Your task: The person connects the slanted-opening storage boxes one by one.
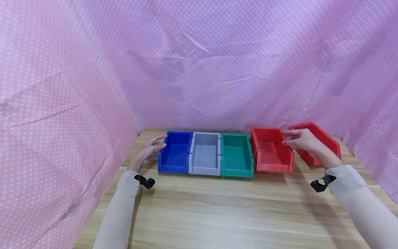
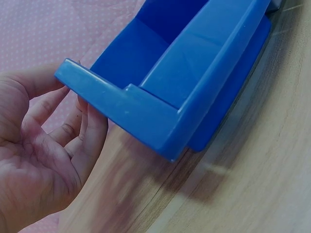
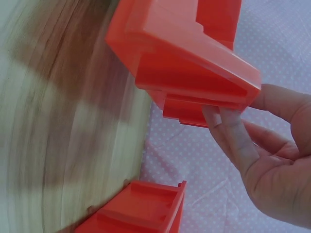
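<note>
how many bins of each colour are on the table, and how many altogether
blue bin: 1
grey bin: 1
green bin: 1
red bins: 2
total: 5

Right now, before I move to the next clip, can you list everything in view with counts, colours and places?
Blue bin: one, blue, left end of the row
Grey bin: one, grey, between blue and green
Green bin: one, green, right of the grey one
Held red bin: one, red, right of the green one
Other red bin: one, red, far right, angled, partly behind the right hand
Table: one, light wood grain, under the bins
Cloth: pink-purple with white dots, behind and at both sides
Wrist cameras: two, black, one per wrist
Sleeves: two, pale beige, on the forearms
Left hand: one, bare, gripping the blue bin's left wall
Right hand: one, bare, gripping the held red bin's right wall
</note>
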Demonstrator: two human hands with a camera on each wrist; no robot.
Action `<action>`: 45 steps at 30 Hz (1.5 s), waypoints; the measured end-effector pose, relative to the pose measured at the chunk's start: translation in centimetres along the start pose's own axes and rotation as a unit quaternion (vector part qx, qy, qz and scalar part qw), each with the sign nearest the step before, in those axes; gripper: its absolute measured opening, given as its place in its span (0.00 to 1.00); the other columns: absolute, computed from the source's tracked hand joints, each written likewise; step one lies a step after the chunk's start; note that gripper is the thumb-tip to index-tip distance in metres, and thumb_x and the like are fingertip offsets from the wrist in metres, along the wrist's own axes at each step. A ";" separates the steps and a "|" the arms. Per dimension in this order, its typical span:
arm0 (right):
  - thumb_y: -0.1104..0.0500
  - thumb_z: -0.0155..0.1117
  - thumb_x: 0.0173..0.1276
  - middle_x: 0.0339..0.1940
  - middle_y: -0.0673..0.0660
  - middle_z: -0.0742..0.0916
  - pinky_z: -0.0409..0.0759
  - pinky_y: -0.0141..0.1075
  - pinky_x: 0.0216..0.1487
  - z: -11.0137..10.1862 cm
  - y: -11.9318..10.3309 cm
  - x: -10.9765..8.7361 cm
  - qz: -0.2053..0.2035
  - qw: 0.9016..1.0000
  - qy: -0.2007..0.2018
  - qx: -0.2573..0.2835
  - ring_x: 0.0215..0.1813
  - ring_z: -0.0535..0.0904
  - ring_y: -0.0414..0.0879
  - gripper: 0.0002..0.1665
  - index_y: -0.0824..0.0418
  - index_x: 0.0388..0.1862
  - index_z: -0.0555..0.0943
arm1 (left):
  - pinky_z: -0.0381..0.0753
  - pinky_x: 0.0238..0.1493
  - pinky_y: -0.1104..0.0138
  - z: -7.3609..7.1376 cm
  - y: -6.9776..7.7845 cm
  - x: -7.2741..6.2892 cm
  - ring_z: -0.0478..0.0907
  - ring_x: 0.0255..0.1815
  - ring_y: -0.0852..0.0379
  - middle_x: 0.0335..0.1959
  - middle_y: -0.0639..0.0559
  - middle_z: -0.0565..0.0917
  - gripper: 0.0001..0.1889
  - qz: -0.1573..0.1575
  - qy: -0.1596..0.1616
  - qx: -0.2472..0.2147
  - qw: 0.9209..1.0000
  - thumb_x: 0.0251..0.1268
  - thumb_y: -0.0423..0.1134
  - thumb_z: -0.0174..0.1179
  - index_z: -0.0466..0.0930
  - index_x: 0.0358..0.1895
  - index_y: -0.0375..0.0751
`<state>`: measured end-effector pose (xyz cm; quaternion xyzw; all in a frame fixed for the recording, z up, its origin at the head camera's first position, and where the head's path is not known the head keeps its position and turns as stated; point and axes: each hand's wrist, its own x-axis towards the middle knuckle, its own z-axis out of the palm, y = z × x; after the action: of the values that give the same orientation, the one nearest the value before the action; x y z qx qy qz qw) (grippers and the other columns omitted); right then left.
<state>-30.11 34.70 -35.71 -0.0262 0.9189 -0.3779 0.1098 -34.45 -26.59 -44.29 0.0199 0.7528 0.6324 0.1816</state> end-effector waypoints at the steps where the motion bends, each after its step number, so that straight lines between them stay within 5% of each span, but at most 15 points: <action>1: 0.52 0.68 0.72 0.63 0.76 0.79 0.88 0.40 0.48 -0.1 -0.1 0.0 -0.001 1.000 -0.004 -0.003 0.51 0.84 0.51 0.43 0.68 0.78 0.63 | 0.82 0.48 0.65 0.0 0.0 0.0 0.75 0.52 0.61 0.61 0.53 0.73 0.32 0.001 0.000 0.001 1.000 0.78 0.43 0.57 0.58 0.80 0.53; 6: 0.47 0.67 0.73 0.67 0.74 0.78 0.86 0.45 0.54 -1.0 -0.6 -0.3 0.001 1.000 -0.009 -0.027 0.58 0.84 0.56 0.42 0.66 0.77 0.66 | 0.82 0.48 0.65 -0.1 0.2 -0.2 0.74 0.51 0.61 0.60 0.54 0.72 0.32 -0.001 0.003 0.004 1.000 0.78 0.44 0.57 0.58 0.80 0.55; 13: 0.49 0.64 0.75 0.70 0.71 0.77 0.82 0.25 0.49 -1.6 -2.5 -0.6 -0.048 0.999 -0.009 0.002 0.47 0.80 0.23 0.40 0.66 0.78 0.65 | 0.81 0.47 0.67 -0.1 0.4 -0.3 0.73 0.49 0.60 0.57 0.53 0.72 0.32 0.006 0.010 0.021 1.000 0.78 0.45 0.57 0.59 0.80 0.53; 20: 0.50 0.68 0.72 0.70 0.65 0.78 0.84 0.43 0.59 0.2 -4.1 -0.5 -0.116 0.992 -0.043 0.021 0.65 0.80 0.53 0.40 0.59 0.78 0.67 | 0.81 0.51 0.65 -0.3 0.6 -0.5 0.74 0.54 0.56 0.60 0.49 0.73 0.32 0.014 0.009 0.037 0.999 0.78 0.45 0.57 0.58 0.80 0.49; 26: 0.52 0.75 0.65 0.72 0.63 0.78 0.82 0.54 0.60 2.1 -4.6 0.1 -0.136 0.988 -0.069 0.032 0.70 0.74 0.63 0.44 0.55 0.78 0.68 | 0.81 0.54 0.64 -0.3 -0.1 -0.1 0.74 0.59 0.53 0.65 0.45 0.72 0.32 0.023 0.011 0.040 0.999 0.77 0.46 0.58 0.60 0.80 0.52; 34: 0.52 0.77 0.63 0.73 0.65 0.76 0.85 0.54 0.54 3.4 -4.7 0.4 -0.113 0.991 -0.076 -0.005 0.70 0.69 0.65 0.44 0.53 0.77 0.70 | 0.80 0.55 0.64 -0.1 -0.3 0.1 0.73 0.61 0.51 0.68 0.39 0.70 0.31 0.027 0.009 0.032 0.999 0.78 0.44 0.57 0.60 0.79 0.50; 45: 0.54 0.79 0.60 0.72 0.66 0.73 0.87 0.50 0.49 3.6 -5.1 0.5 -0.145 0.984 -0.087 -0.060 0.68 0.69 0.64 0.48 0.53 0.77 0.69 | 0.81 0.56 0.62 -0.2 -0.2 0.3 0.74 0.60 0.51 0.70 0.38 0.69 0.31 0.020 0.007 0.027 0.999 0.78 0.44 0.57 0.59 0.80 0.51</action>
<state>-29.95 28.55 -34.71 -0.1987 0.9133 -0.3305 0.1310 -34.76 -26.78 -44.54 0.0357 0.7706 0.6152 0.1628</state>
